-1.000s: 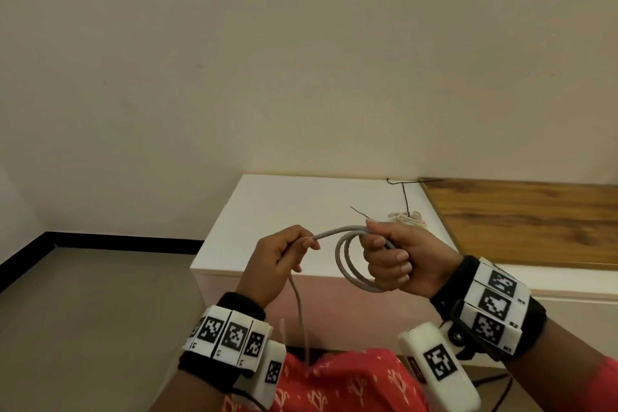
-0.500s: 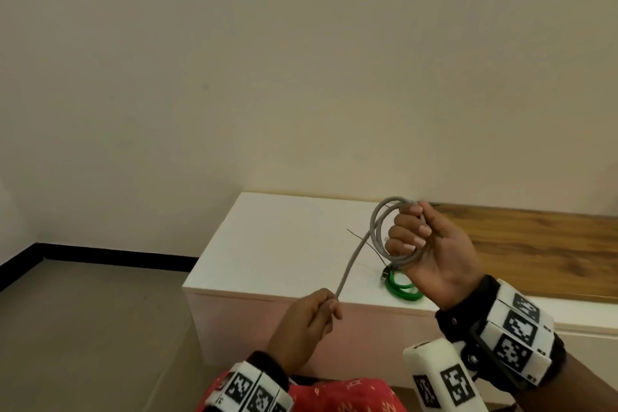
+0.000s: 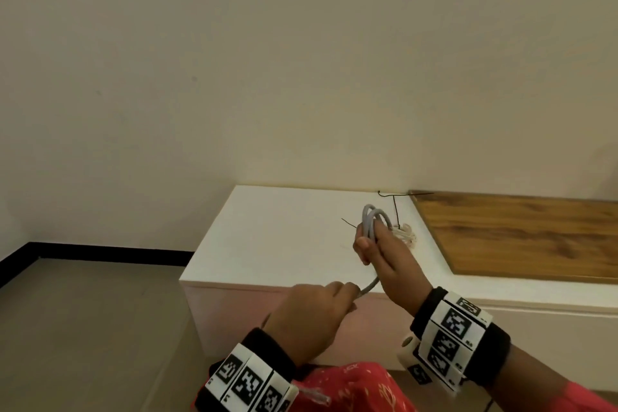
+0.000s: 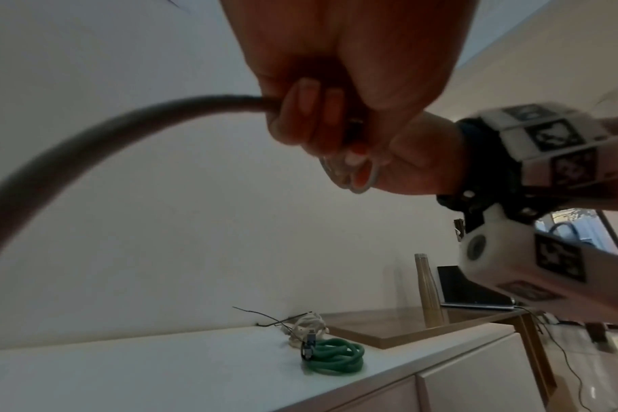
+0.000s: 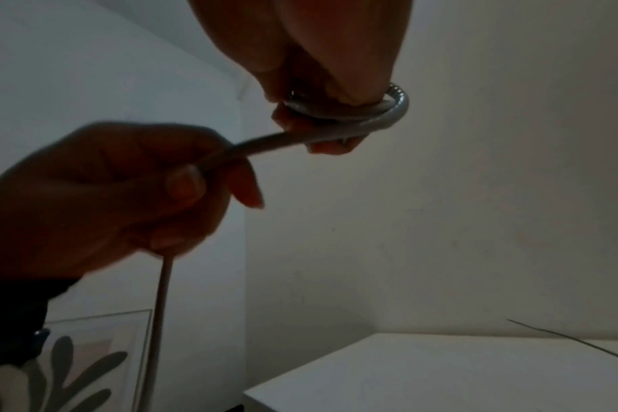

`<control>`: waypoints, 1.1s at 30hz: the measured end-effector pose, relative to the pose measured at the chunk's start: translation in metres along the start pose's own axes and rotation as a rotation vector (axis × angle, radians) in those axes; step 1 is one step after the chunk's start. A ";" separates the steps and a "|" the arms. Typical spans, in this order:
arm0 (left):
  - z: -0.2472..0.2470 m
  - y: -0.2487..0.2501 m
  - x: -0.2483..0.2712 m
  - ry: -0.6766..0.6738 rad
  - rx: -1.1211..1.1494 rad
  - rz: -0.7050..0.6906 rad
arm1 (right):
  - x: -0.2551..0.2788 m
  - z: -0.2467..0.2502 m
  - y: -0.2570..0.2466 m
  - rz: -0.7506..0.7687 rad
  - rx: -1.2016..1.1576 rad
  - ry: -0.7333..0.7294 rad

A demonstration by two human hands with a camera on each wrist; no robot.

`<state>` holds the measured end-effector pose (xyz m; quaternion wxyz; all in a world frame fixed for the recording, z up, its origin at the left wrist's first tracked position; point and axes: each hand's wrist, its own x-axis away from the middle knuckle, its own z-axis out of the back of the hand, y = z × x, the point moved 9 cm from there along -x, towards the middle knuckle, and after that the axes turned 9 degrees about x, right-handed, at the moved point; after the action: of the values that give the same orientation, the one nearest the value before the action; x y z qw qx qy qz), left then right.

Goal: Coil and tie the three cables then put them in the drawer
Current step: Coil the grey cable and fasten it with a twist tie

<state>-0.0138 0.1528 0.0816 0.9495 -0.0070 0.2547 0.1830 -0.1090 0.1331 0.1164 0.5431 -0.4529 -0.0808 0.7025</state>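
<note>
My right hand (image 3: 371, 244) grips a small coil of grey cable (image 3: 374, 219) upright above the white cabinet (image 3: 284, 237). A short run of the same cable leads down to my left hand (image 3: 334, 298), which is curled round it. Below the left hand (image 5: 180, 184) the cable's tail (image 5: 159, 306) hangs straight down. A coiled green cable (image 4: 332, 356) and a white cable bundle (image 4: 307, 326) lie on the cabinet top. The green one is hidden behind my right hand in the head view. Thin black tie wires (image 3: 396, 207) lie beside the white cable bundle (image 3: 406, 234).
A wooden top (image 3: 518, 234) adjoins the cabinet on the right. A tall metal bottle (image 4: 429, 290) and a laptop (image 4: 466, 290) stand on it further along. Drawer fronts (image 4: 470, 376) show below the white top. Floor lies to the left.
The left hand slid down the cable toward me. The right hand lifted and turned the coil upright, then came nearer the left, so the run between them is shorter.
</note>
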 end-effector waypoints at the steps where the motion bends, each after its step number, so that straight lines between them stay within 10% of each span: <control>1: 0.006 -0.001 -0.001 0.057 -0.033 -0.023 | 0.001 -0.005 0.000 0.010 0.092 -0.045; 7: 0.037 -0.012 -0.001 0.290 -0.081 -0.026 | 0.012 -0.040 0.003 0.057 0.348 -0.381; 14: 0.016 -0.040 -0.003 0.191 0.313 0.092 | 0.017 -0.051 0.005 -0.021 0.288 -0.611; 25: -0.009 -0.081 0.021 0.159 0.695 0.360 | 0.020 -0.034 0.015 -0.668 -0.777 -0.510; 33: -0.028 -0.070 0.026 0.057 1.032 0.563 | 0.015 -0.041 -0.006 -0.727 -1.500 -0.553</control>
<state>0.0183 0.0933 0.0385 0.7378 0.5190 0.3284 0.2801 -0.0753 0.1331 0.0883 0.2535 -0.4503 -0.7890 0.3324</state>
